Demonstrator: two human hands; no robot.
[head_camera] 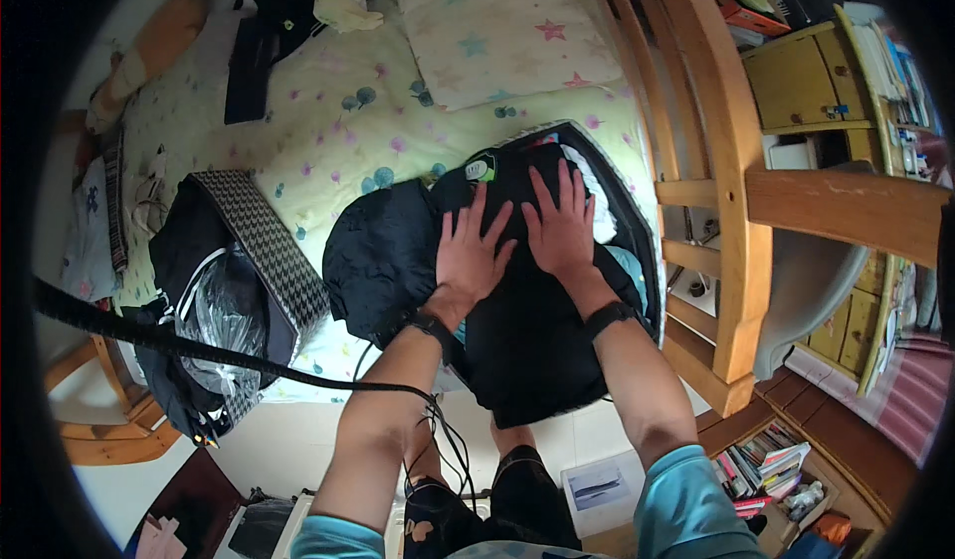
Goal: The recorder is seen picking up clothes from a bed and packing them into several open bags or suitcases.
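Both palms press flat on a black garment laid over a houndstooth-edged storage box. My left hand rests with fingers spread, beside a puffy black garment that bulges over the box's left side. To its right, my right hand lies fingers apart on the same black cloth. A green and white label shows just beyond my fingertips. White cloth and light blue cloth peek out along the box's right side. What lies under the black garment is hidden.
Left on the bed stands a second houndstooth box with dark clothes and a clear plastic bag. A black cable crosses before my left forearm. A wooden bed rail borders the right; a star-patterned pillow lies beyond.
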